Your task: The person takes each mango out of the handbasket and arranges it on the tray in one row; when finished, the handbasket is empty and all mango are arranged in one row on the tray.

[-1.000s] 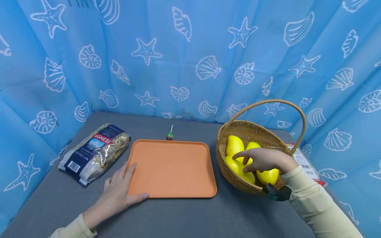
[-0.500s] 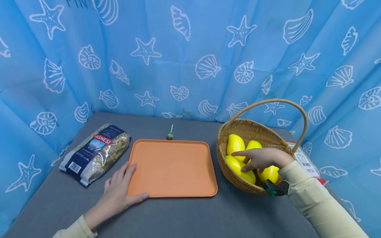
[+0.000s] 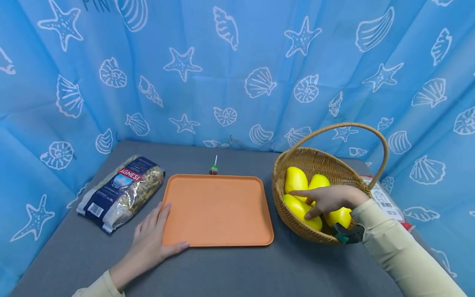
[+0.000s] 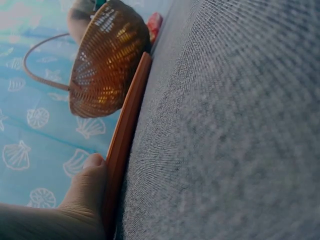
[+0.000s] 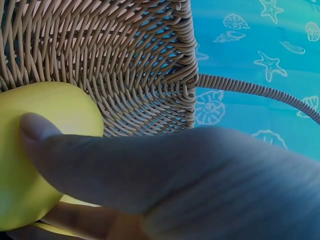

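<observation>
An orange tray (image 3: 219, 210) lies flat, with my left hand (image 3: 150, 235) resting at its near left corner. The fingers lie fairly straight along the left rim, and the thumb (image 4: 90, 175) touches the near edge. To the right, a wicker basket (image 3: 279, 206) with a tall handle bears several yellow mangoes. My right hand (image 3: 330, 198) reaches over its rim and holds the front mango (image 3: 302, 212). In the right wrist view the thumb presses on that mango (image 5: 65, 107), while the other fingers go behind it, partly hidden.
A bag of Agnesi pasta (image 3: 122, 192) lies left of the tray. Behind the tray's far edge is a lollipop (image 3: 213, 168) with a white stick. Another clear and red package (image 3: 386, 202) sits behind the basket. A blue shell-print curtain (image 3: 230, 82) closes off the back.
My right hand has shifted very slightly on the front mango, its thumb and fingers staying round it. The left hand keeps its place on the tray. The view has drifted a little.
</observation>
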Available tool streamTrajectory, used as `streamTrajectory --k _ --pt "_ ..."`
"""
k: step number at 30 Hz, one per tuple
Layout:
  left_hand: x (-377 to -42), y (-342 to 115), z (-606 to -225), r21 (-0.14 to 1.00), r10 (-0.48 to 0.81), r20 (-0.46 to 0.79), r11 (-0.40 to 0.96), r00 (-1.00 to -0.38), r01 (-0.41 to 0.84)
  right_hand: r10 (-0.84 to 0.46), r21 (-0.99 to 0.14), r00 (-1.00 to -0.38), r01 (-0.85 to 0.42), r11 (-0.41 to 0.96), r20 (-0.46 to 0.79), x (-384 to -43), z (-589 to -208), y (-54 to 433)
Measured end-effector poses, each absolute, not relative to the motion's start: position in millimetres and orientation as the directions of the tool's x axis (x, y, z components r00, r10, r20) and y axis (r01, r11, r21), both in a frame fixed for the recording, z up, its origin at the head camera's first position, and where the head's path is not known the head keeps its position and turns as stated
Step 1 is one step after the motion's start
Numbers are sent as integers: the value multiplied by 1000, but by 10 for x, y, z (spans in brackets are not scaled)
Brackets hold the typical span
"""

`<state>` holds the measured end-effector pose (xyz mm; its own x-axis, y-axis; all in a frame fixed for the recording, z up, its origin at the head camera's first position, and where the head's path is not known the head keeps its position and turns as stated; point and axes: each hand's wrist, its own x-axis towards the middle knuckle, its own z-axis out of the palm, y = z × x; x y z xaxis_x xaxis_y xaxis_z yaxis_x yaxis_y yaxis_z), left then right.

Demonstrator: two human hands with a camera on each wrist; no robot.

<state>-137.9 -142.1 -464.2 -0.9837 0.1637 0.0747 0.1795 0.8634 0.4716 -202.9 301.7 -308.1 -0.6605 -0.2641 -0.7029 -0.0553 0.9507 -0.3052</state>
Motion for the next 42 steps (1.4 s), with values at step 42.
streamTrajectory --k 42 --pt "-1372 -1427 -4618 471 168 74 863 -983 182 -341 -398 -776 -126 909 -531 -1906 -2567 3161"
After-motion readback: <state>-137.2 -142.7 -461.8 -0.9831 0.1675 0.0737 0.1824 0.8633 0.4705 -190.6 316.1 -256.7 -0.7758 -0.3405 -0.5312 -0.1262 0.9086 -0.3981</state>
